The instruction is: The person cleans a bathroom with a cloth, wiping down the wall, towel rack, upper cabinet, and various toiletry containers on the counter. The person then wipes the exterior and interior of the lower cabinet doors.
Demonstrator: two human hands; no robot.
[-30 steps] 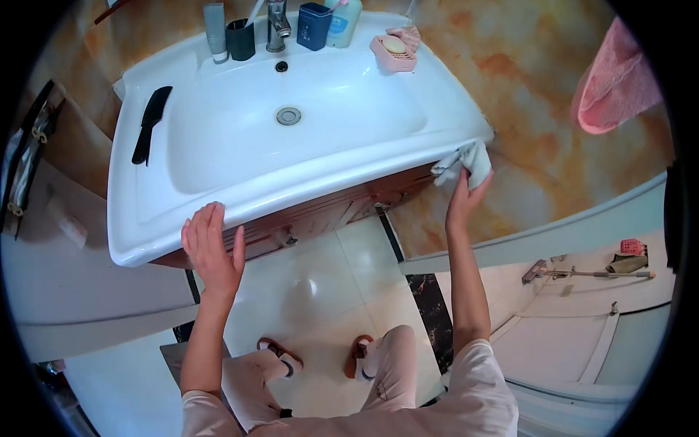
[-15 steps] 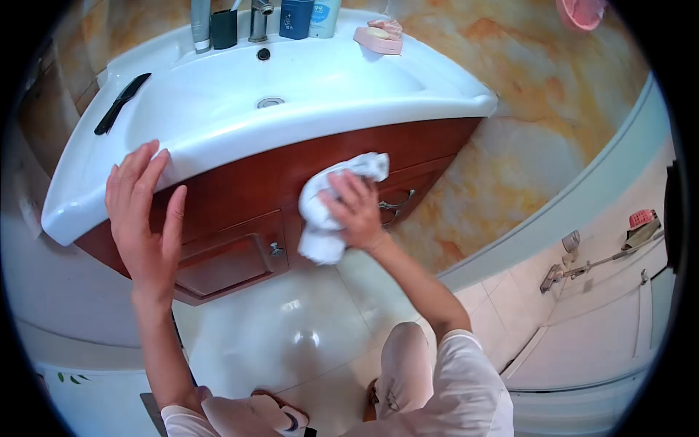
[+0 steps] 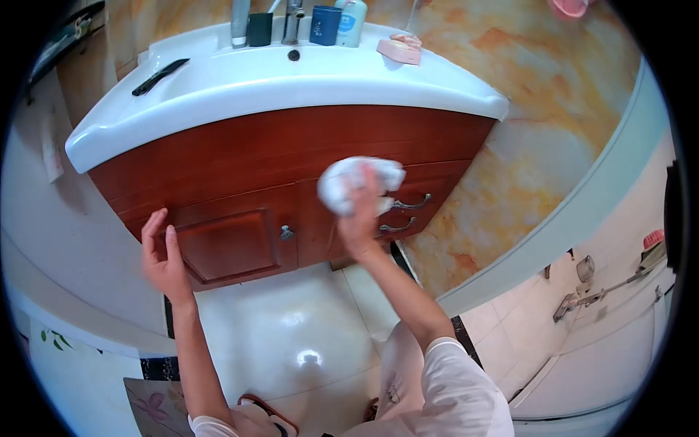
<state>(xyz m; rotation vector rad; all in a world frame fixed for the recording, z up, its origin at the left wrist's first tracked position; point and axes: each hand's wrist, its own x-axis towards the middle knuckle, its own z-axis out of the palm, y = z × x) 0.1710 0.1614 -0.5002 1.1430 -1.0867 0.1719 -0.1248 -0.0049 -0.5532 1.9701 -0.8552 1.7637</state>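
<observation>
A white cloth [image 3: 344, 186] is under my right hand [image 3: 362, 211], which presses it against the front of the red-brown wooden cabinet [image 3: 240, 156], left of the drawer handles. The cloth and fingers are somewhat blurred. My left hand [image 3: 166, 255] is beside the cabinet's left door, its fingers apart and slightly curled, with nothing in them. Above the cabinet is the white sink [image 3: 291, 95], with a black comb [image 3: 160, 77] lying on its left side.
Along the sink's back stand a grey tube [image 3: 240, 23], a dark cup [image 3: 260, 29], the faucet [image 3: 293, 22], a blue cup [image 3: 325, 25] and a bottle [image 3: 351, 23]. A pink soap dish [image 3: 399, 51] sits at the right. A mop [image 3: 564, 307] is at far right.
My right hand moved with the cloth from the sink's right corner to the cabinet front. My left hand left the sink's edge and moved down to the cabinet door. The view tilted lower.
</observation>
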